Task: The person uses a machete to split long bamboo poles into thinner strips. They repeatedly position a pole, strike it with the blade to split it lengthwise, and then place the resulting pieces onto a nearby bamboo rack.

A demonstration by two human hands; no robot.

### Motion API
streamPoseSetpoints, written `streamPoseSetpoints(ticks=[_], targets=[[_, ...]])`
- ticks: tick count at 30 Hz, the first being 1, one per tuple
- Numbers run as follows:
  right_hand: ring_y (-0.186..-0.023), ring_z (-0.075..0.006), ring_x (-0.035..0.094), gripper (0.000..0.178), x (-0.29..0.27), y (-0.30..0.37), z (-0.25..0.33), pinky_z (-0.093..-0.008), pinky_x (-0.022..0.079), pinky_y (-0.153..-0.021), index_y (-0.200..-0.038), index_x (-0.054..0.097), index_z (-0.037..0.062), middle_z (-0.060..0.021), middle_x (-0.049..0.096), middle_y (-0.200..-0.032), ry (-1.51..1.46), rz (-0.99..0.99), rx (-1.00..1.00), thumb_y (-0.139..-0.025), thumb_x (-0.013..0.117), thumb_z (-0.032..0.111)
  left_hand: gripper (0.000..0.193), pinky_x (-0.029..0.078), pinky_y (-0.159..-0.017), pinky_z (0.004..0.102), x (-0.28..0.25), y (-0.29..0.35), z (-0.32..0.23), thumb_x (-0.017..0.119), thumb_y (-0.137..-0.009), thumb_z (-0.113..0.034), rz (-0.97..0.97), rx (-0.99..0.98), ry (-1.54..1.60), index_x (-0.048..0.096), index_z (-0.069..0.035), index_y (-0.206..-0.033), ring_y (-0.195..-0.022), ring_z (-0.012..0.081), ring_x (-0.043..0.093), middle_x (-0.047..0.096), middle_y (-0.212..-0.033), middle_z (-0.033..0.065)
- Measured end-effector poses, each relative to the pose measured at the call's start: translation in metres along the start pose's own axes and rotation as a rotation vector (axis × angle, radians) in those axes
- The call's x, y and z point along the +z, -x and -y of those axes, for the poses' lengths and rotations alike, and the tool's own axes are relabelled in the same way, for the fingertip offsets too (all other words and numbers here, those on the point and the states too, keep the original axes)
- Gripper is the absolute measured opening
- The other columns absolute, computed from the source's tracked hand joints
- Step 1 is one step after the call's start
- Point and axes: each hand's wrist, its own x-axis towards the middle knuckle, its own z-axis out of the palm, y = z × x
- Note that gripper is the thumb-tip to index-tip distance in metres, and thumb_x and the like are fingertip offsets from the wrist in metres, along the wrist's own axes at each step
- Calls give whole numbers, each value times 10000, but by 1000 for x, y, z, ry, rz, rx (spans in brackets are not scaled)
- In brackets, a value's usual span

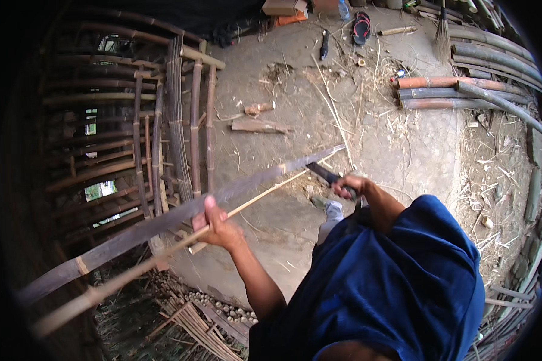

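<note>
A long split bamboo strip, dark grey on its broad face [135,236], slants across the view from lower left to the middle. A thin pale bamboo strip [265,194] runs just below it, and the two come close together near their far ends. My left hand [221,228] is closed around the pale strip, with its fingertips against the dark one; how the fingers wrap underneath is hidden. My right hand [350,185] grips a knife by its handle. The dark blade [323,172] points up and left, its tip close to the strips' far end.
A bamboo frame [196,120] stands at left. Bamboo poles [457,84] lie at right beside a broom [442,39]. On the littered floor are a bamboo piece [259,125] and a sandal [361,28]. Cut bamboo sticks [190,328] are piled at lower left.
</note>
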Motion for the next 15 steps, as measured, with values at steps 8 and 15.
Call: streamPoseSetpoints(ticks=[8, 15], targets=[[-813, -375, 657, 307, 56, 104, -26, -440, 509, -717, -991, 642, 58, -207, 674, -852, 1396, -433, -252, -718, 648, 199, 151, 334, -508, 216, -17, -16, 16, 777, -800, -81, -75, 7, 5, 631, -45, -816, -557, 51, 435, 580, -692, -8], [-1000, -355, 637, 768, 182, 150, 7, -403, 510, -867, -1263, 506, 12, -188, 644, -1147, 1422, -677, -1045, -634, 897, 216, 244, 323, -523, 212, 25, -23, -64, 818, -755, -54, 121, -43, 43, 585, -97, -698, -575, 30, 395, 492, -647, -73]])
